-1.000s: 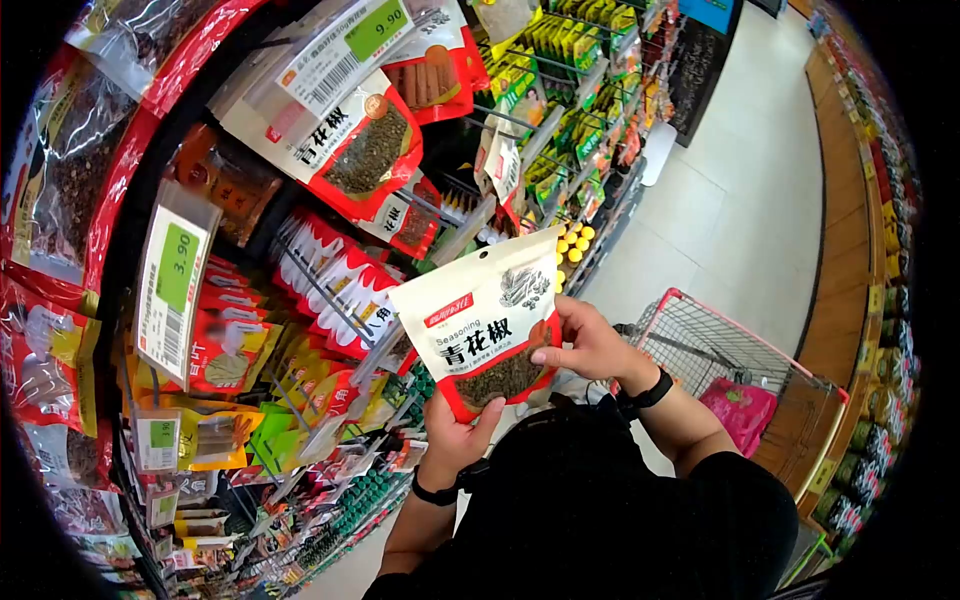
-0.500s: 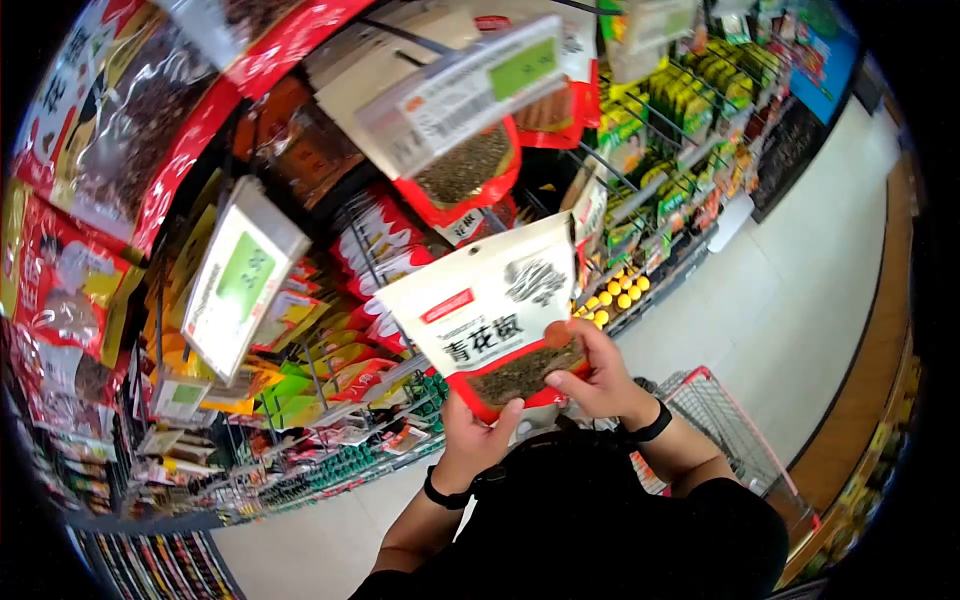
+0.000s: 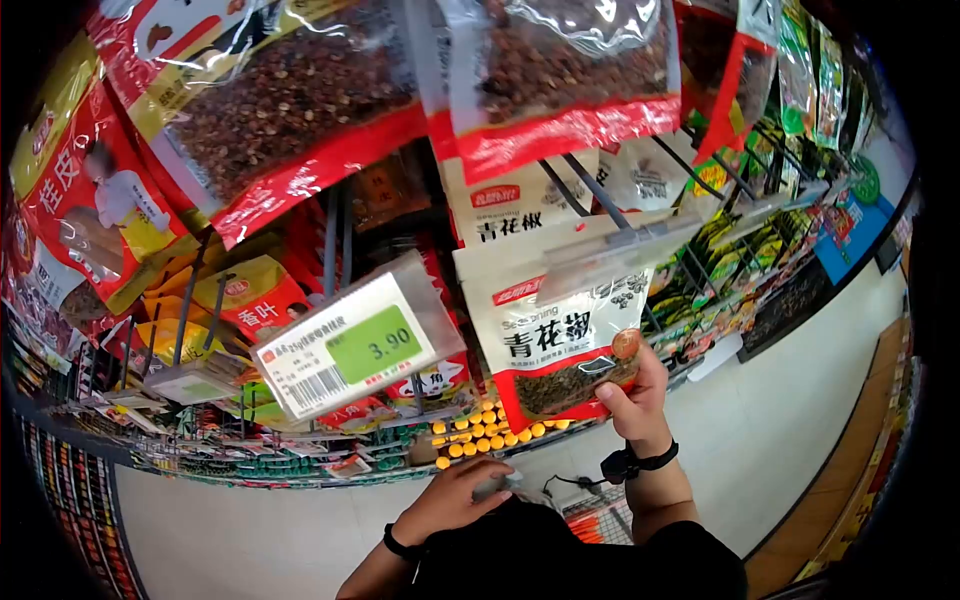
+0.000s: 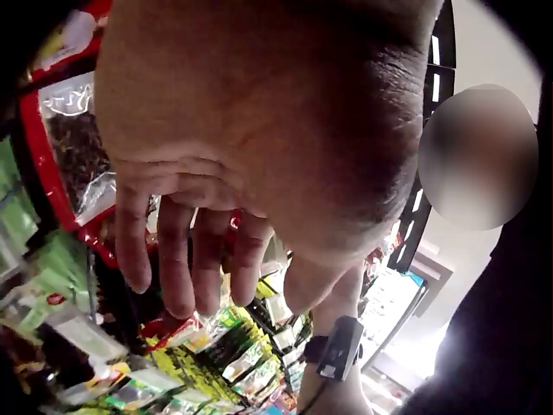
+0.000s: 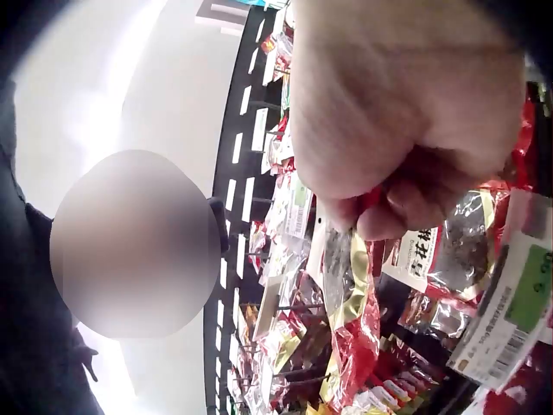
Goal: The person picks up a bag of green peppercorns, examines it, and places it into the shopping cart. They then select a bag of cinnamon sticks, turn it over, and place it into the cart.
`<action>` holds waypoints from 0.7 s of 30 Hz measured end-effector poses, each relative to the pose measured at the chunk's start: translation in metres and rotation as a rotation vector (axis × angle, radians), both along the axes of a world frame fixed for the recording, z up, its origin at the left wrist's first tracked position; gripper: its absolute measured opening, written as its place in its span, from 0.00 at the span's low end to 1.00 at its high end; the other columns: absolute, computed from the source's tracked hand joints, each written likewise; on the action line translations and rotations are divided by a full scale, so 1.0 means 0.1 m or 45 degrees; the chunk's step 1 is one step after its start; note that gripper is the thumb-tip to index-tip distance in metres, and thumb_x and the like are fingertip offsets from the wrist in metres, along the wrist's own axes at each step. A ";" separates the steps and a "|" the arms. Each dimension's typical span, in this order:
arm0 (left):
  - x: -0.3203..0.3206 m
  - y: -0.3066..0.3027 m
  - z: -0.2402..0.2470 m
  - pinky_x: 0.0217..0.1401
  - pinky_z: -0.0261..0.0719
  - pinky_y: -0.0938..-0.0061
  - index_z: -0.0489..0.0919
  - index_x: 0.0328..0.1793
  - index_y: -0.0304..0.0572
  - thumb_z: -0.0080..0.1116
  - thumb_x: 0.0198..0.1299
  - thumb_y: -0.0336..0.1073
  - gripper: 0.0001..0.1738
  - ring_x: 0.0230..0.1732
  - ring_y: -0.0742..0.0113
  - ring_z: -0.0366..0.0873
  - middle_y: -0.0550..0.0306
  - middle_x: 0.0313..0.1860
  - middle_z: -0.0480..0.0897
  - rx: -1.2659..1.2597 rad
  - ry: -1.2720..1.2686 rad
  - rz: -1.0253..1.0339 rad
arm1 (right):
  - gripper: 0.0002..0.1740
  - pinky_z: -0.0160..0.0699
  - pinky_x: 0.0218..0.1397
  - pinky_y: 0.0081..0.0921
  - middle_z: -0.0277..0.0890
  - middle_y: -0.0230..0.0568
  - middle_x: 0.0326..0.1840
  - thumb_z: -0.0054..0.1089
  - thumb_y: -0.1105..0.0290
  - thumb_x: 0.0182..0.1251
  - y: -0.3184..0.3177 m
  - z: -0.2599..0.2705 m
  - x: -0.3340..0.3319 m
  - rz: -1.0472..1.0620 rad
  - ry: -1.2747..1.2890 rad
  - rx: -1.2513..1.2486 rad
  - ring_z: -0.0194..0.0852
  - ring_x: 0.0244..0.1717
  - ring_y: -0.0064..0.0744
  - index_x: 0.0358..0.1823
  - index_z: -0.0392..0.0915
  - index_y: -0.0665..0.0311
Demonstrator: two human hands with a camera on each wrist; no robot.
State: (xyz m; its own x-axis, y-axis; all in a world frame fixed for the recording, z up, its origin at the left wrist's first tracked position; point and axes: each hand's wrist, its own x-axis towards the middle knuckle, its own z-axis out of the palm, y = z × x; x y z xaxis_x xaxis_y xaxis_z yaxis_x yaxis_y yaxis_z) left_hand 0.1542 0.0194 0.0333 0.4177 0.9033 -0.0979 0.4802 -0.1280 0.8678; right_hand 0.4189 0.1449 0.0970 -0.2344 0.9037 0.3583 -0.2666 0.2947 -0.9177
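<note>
My right hand point(image 3: 642, 395) grips the lower right corner of a white and red pouch of green Sichuan peppercorns point(image 3: 550, 335), thumb across the front. Upright against the rack, the pouch has its top edge behind a clear tag holder point(image 3: 620, 252) at the end of a metal hook. Behind it hangs a matching pouch point(image 3: 495, 205). Low in front of the body, my left hand point(image 3: 455, 497) is away from the pouch. Its fingers point(image 4: 175, 259) hang loosely bent in the left wrist view, with nothing in them.
Large red-edged spice bags point(image 3: 300, 130) hang above, close to the camera. A price tag point(image 3: 355, 345) marked 3.90 juts out left of the pouch. Yellow-capped bottles point(image 3: 490, 435) stand low behind. A shopping cart point(image 3: 600, 520) is beside the body, on the pale floor point(image 3: 745, 425).
My left hand has let go of the pouch and dropped toward the body. With the right hand, the pouch has come up to the hook. The view has swung toward the rack.
</note>
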 end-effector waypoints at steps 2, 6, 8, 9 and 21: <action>-0.04 0.01 -0.02 0.61 0.80 0.64 0.80 0.62 0.46 0.65 0.69 0.46 0.20 0.58 0.56 0.82 0.53 0.58 0.83 0.018 0.055 -0.013 | 0.26 0.76 0.59 0.25 0.80 0.38 0.54 0.67 0.71 0.67 0.07 0.03 0.00 0.015 0.019 -0.037 0.77 0.52 0.23 0.64 0.71 0.75; -0.10 0.03 -0.03 0.62 0.80 0.61 0.78 0.64 0.49 0.61 0.71 0.49 0.22 0.60 0.50 0.81 0.53 0.60 0.81 0.026 0.069 -0.015 | 0.27 0.77 0.59 0.25 0.81 0.38 0.54 0.67 0.70 0.68 0.19 0.02 -0.11 -0.041 0.089 -0.018 0.78 0.53 0.24 0.65 0.71 0.74; -0.13 0.01 0.02 0.62 0.80 0.61 0.78 0.64 0.49 0.60 0.71 0.49 0.21 0.59 0.50 0.81 0.53 0.59 0.81 0.010 0.101 -0.013 | 0.30 0.77 0.59 0.24 0.81 0.39 0.55 0.68 0.68 0.68 0.19 -0.02 -0.10 -0.052 0.071 -0.033 0.78 0.53 0.24 0.67 0.70 0.74; -0.16 0.04 0.05 0.62 0.80 0.61 0.78 0.64 0.48 0.60 0.71 0.48 0.21 0.59 0.51 0.82 0.53 0.59 0.81 0.016 0.120 -0.013 | 0.31 0.77 0.59 0.24 0.81 0.39 0.56 0.68 0.67 0.68 0.20 -0.04 -0.09 -0.054 0.096 -0.024 0.79 0.53 0.24 0.67 0.70 0.74; -0.38 0.21 -0.16 0.61 0.79 0.65 0.78 0.66 0.44 0.62 0.72 0.50 0.24 0.60 0.55 0.81 0.52 0.58 0.82 0.034 0.047 -0.216 | 0.33 0.69 0.25 0.14 0.84 0.38 0.49 0.71 0.64 0.64 -0.10 0.32 0.02 -0.112 0.170 -0.082 0.74 0.26 0.14 0.66 0.72 0.76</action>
State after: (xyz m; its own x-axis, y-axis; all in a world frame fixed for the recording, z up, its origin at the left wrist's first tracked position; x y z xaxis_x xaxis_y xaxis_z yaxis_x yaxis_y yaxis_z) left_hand 0.1163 0.0404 0.0172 0.5612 0.8224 -0.0930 0.4810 -0.2326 0.8453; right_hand 0.4213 0.1352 0.1288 -0.1074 0.9407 0.3217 -0.3632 0.2641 -0.8935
